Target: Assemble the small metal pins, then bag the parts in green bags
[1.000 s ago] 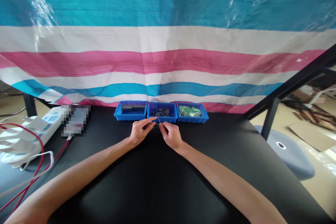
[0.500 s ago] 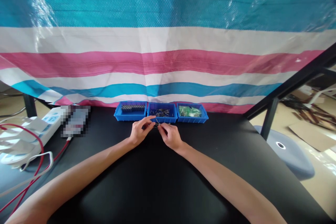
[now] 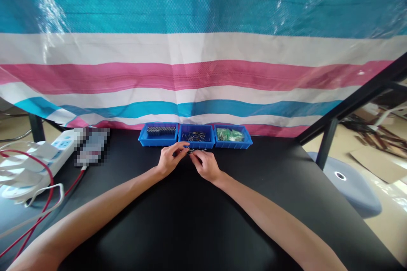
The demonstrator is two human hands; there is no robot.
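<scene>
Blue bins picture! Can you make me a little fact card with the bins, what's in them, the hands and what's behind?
Left bin: blue, row of dark metallic pieces
Middle bin: blue, loose thin metal pieces
Right bin: blue, green-and-clear bags
Left hand: in front of the bins, at small metal parts
Right hand: beside the left hand, at the same parts; exact grip too small to tell
Table: black
Behind: striped sheet

Blue parts bins (image 3: pixel 208 144) and a striped tarp (image 3: pixel 203 74) suggest a makeshift workshop.
</scene>
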